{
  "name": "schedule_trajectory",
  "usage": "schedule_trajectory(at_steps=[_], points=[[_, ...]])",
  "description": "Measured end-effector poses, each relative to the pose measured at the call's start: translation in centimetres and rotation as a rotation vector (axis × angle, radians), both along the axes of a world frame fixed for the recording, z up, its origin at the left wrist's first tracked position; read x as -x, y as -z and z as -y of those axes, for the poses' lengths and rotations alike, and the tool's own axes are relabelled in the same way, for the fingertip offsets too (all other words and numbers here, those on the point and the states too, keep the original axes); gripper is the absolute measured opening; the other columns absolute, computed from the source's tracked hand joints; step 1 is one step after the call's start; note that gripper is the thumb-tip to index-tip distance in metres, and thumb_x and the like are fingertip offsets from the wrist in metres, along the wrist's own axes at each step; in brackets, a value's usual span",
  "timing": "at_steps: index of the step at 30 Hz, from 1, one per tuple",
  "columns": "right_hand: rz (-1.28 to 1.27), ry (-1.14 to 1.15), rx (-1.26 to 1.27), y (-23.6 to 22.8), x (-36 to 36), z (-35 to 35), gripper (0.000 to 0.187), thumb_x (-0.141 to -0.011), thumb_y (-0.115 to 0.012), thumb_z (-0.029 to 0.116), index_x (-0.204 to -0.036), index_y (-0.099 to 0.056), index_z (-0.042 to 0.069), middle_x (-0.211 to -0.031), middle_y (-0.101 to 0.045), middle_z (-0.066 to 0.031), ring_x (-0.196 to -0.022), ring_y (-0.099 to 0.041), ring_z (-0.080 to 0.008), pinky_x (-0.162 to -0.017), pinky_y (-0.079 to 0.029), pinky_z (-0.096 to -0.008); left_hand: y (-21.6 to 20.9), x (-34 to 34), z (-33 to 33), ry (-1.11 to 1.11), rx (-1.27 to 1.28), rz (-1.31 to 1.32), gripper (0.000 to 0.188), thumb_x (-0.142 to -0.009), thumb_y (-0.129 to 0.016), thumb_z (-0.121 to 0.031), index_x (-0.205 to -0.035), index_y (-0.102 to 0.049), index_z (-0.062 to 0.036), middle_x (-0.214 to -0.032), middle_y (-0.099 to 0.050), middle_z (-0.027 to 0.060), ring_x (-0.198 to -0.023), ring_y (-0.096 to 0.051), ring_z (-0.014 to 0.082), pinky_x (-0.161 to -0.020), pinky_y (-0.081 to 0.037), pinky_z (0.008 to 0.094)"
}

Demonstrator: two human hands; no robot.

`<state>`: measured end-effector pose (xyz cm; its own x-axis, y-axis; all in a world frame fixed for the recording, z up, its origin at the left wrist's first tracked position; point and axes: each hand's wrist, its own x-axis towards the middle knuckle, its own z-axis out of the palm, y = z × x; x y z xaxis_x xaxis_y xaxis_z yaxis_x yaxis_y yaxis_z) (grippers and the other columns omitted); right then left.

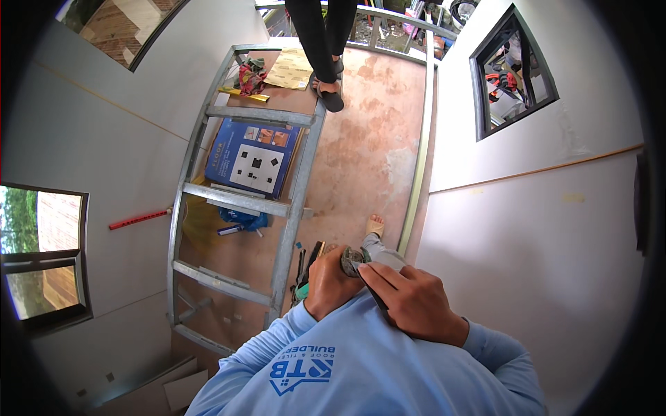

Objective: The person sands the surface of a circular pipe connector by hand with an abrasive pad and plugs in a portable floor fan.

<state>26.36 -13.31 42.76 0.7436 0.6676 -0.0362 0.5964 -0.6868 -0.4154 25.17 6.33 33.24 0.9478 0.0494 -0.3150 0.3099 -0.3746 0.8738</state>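
In front of my chest, my left hand is closed around a small round object, grey-green with a mottled face; its kind is unclear. My right hand grips a thin, dark, blade-like tool. The tool's pale tip meets or lies just over the round object's face, right beside my left hand's fingers. Several hand tools, some black and one with a green part, lie on the floor beyond my left wrist.
A metal ladder-like frame stands at left, with a blue box behind its bars. Another person's legs and sandalled feet are at the far end. A red level-like bar rests by the left wall. A framed window opens at right.
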Motion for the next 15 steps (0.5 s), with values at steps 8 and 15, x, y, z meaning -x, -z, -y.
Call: schedule_trajectory(at_steps=[8, 15], points=[[0.004, -0.012, -0.032, -0.20, -0.17, 0.32, 0.049, -0.096, -0.068, 0.017, -0.144, -0.071, 0.005, -0.133, -0.075, -0.0067, -0.078, -0.070, -0.0251, -0.073, -0.059, -0.0368, 0.15, -0.02, -0.18, 0.034, 0.029, 0.051, 0.029, -0.078, -0.092, -0.019, -0.098, -0.076, -0.0036, -0.098, -0.076, 0.0227, -0.093, -0.075, 0.0476, -0.079, -0.059, 0.0510], [-0.009, 0.033, -0.009, 0.38, -0.19, -0.47, 0.052, -0.094, -0.068, 0.013, -0.146, -0.068, 0.004, -0.132, -0.074, -0.0074, -0.077, -0.070, -0.0252, -0.071, -0.058, -0.0362, 0.16, -0.15, 0.05, 0.049, 0.014, 0.029, 0.031, -0.080, -0.090, -0.021, -0.101, -0.076, -0.0042, -0.097, -0.076, 0.0225, -0.093, -0.074, 0.0490, -0.079, -0.058, 0.0530]])
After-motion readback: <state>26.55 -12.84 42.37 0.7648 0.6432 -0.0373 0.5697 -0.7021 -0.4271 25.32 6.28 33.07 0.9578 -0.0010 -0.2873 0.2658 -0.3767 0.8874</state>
